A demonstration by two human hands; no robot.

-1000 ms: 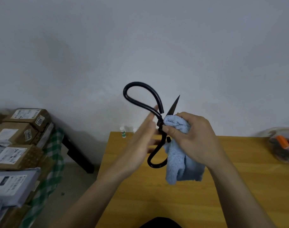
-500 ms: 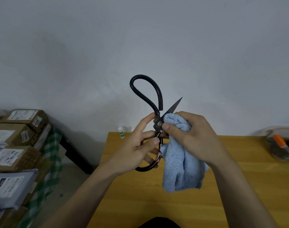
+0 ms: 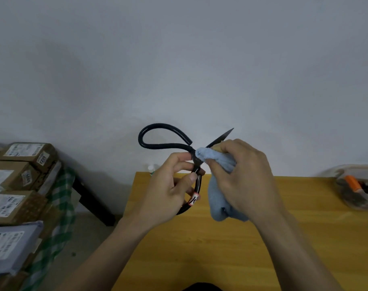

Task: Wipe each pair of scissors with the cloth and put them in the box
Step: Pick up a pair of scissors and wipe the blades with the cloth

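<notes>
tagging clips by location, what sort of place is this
Probably a storeroom or small packing workspace, not a home kitchen. A plain wooden table stands against a bare wall, and labelled cardboard parcels are stacked on the left beside it.

Single head view; forward and down, close above hands [image 3: 204, 183]

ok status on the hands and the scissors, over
Left hand grips black scissors at lower handle loop. Right hand pinches blue cloth over the blades near the pivot. Nothing in the way.
</notes>
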